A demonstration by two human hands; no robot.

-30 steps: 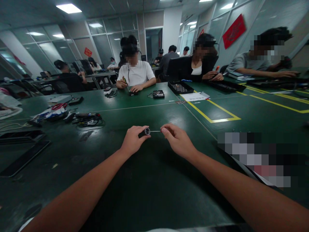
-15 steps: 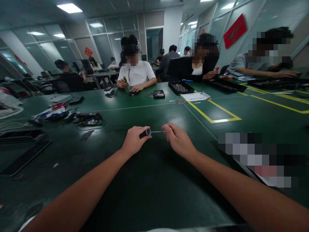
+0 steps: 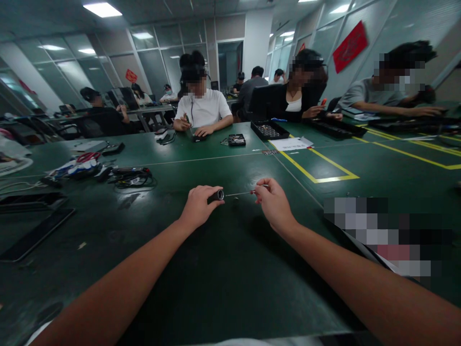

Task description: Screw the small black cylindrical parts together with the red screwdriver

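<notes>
- In left hand (image 3: 196, 206), dark cylinder (image 3: 215, 195), pinched between thumb and fingers, with pale-rimmed end turned toward right hand (image 3: 275, 204) and camera.
- In right hand, thin metal rod (image 3: 239, 194) with reddish collar (image 3: 252, 192), pinched near collar; tip just beside cylinder's rim, contact impossible to tell.
- Both things above table (image 3: 216, 288), in front of body, roughly level with each other.
- Cylinder probably light, stiff and smooth; likely to roll or slip if pinched loosely. Best taken around barrel, leaving rim free.
- Rod probably light and rigid, but thin enough to swing off line; best taken at collar end, with tip left alone.
- Small dark spot (image 3: 236, 198) under rod, too blurred to name.
- Most room toward near edge of table, between forearms; also some ahead, up to pale line.
- Toward left edge, cable bundle (image 3: 135, 178) and dark flat panel (image 3: 39, 235): worth keeping left elbow away from panel.
- Toward right edge, pixelated item (image 3: 378, 235) beyond right forearm; ahead and right, yellow tape (image 3: 336, 179), flat on surface.
</notes>
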